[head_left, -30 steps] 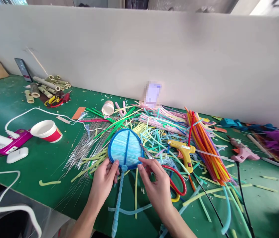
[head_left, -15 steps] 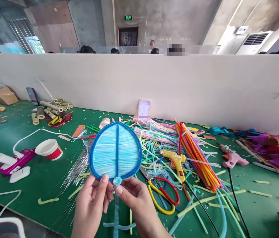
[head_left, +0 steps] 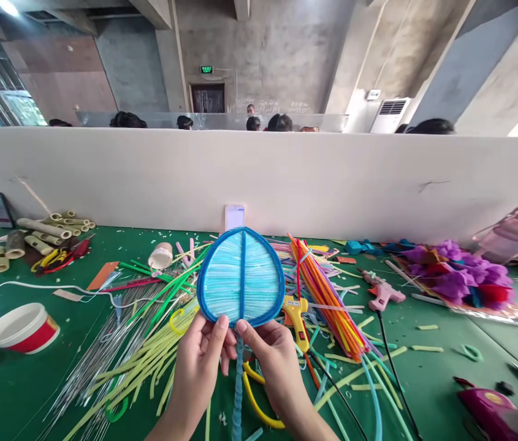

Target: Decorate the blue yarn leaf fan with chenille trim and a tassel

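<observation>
Upright in front of me is a leaf-shaped hand fan [head_left: 226, 275] with a dark blue rim, a dark blue centre rib and pale blue strands across it. A twisted blue handle [head_left: 238, 392] hangs from its base. My left hand [head_left: 201, 361] pinches the fan's lower edge left of the handle, thumb in front. My right hand [head_left: 274, 358] grips the base just to the right, its thumb over the spot where rim and handle meet. Below, partly hidden by my right hand, lie yellow-handled scissors [head_left: 259, 404]. A yellow glue gun [head_left: 296, 315] rests beside that hand.
Fuzzy craft stems lie about the green table: an orange bundle [head_left: 327, 300], yellow-green strips [head_left: 148, 355] and bare wires [head_left: 88, 361]. A paper cup [head_left: 22, 331] stands left. Bamboo pieces [head_left: 51, 229], a pink glue gun [head_left: 382, 294] and a white partition [head_left: 171, 177] are farther off.
My view has swung right and up, so the table's contents sit farther left. Both hands still hold the fan; the round blue button at its base is now hidden behind my fingers.
</observation>
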`<state>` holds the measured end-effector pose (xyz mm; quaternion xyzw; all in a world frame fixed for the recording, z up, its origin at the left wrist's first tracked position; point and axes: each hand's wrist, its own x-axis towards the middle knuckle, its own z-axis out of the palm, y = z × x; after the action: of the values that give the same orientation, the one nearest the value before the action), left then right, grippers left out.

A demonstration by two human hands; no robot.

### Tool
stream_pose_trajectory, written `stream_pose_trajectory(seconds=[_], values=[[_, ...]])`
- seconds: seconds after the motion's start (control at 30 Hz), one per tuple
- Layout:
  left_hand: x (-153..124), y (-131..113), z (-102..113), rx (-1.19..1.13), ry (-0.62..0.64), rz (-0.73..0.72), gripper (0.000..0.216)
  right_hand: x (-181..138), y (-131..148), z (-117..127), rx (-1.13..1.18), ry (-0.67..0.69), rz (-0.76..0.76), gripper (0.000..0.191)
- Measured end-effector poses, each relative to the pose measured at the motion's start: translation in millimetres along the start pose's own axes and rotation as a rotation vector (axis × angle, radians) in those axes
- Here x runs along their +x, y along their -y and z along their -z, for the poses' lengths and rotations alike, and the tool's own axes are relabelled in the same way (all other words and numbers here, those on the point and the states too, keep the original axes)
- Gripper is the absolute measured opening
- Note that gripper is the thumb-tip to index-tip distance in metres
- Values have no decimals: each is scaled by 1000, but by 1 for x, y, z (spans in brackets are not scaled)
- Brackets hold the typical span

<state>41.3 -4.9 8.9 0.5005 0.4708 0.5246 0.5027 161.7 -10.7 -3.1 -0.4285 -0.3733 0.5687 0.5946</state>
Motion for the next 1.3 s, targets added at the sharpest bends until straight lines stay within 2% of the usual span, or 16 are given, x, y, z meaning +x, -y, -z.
stream_pose_trajectory(seconds=[0.1,0.2,0.27,0.33,0.47,0.53,0.6,0.7,0.93,1.03,1.2,1.3], values=[[17,7,-7,0,88,20,40,7,-4,15,-31,-31,12,41],[34,17,-1,53,167,13,38,11,-10,25,-63,-85,4,43],[43,24,6,46,120,46,41,12,-15,27,-86,-74,-42,45],[47,30,12,2,20,128,46,12,-19,28,-118,-32,-91,49],[45,39,16,-91,-115,237,46,9,-23,25,-77,14,-137,62],[43,42,16,-128,-126,228,44,8,-24,22,-80,45,-135,61],[43,43,16,-150,-131,218,41,7,-25,19,-111,60,-103,52],[42,45,14,-168,-115,225,39,7,-28,15,-99,9,-56,44],[39,54,12,-214,-70,230,37,8,-30,15,-147,-33,-46,46],[39,60,13,-233,-89,227,35,8,-30,15,-137,-33,-38,48],[44,60,13,-379,-173,303,60,8,-33,15,-49,-7,-134,51],[47,56,12,-387,-193,310,63,7,-36,15,44,20,-249,58]])
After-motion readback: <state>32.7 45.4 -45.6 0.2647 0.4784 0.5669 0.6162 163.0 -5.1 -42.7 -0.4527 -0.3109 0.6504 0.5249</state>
